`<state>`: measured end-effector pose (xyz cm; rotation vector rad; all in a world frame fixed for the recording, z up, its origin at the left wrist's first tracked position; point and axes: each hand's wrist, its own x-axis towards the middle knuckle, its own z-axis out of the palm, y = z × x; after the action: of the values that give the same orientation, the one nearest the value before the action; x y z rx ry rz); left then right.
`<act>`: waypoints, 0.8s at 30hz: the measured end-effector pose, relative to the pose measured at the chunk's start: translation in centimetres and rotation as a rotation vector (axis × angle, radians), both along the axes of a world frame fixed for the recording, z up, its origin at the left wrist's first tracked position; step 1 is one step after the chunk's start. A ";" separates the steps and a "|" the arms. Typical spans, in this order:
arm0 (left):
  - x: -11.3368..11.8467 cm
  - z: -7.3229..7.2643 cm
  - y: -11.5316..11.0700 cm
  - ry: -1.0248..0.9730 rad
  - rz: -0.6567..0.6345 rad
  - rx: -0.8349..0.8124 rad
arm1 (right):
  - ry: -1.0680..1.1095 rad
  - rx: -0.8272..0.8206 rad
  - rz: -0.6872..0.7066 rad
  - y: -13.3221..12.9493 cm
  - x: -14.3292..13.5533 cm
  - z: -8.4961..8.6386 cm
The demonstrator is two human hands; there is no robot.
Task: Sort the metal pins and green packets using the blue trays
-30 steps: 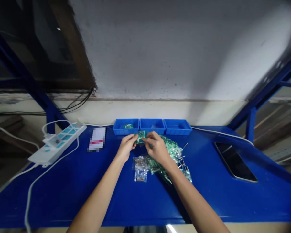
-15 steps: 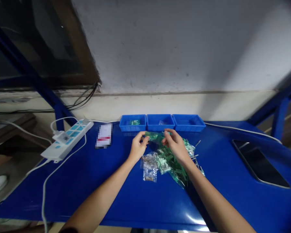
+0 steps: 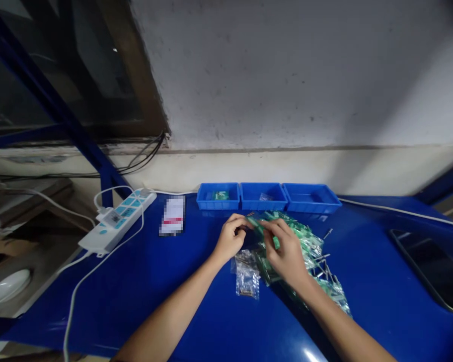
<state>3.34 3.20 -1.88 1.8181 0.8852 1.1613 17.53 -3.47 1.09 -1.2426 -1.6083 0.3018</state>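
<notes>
My left hand [image 3: 231, 238] is closed, its thumb and fingers pinching the left end of a small green plastic bag [image 3: 254, 222]. On the bag's other side, the fingers of my right hand [image 3: 287, 249] are also closed on it; what the bag contains is too blurred to tell. Beneath and beside my right hand spreads a pile of green plastic bags [image 3: 311, 244] with pale and metal pieces in and around them, partly hidden by that hand and forearm. Small clear bags [image 3: 248, 281] with brownish metal pieces lie just left of the pile.
Behind my hands stand three blue bins: the left bin [image 3: 218, 204] holds a green bag, the middle bin [image 3: 263, 205] a clear one, and the right bin [image 3: 312, 206] is farthest right. A power strip [image 3: 115, 223] with cables lies left, a phone [image 3: 426, 269] right.
My hands have come closer together, and the green bag between them looks narrower and more bunched. The whole view has shifted, so the table things appear lower and farther right.
</notes>
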 end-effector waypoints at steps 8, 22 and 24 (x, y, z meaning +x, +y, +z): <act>-0.3 0.3 -0.3 -0.090 -0.039 -0.266 | -0.228 0.224 -0.115 0.2 0.1 -1.0; 0.1 0.3 -2.5 0.060 0.054 0.317 | 0.301 -0.282 -0.022 0.2 -0.1 0.4; 0.1 0.6 -2.6 0.089 0.040 0.283 | 0.242 -0.217 -0.053 0.2 0.1 0.2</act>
<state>3.48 0.60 -1.33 2.1018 0.8441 1.2920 17.59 -3.23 1.25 -1.3535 -1.3601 0.5832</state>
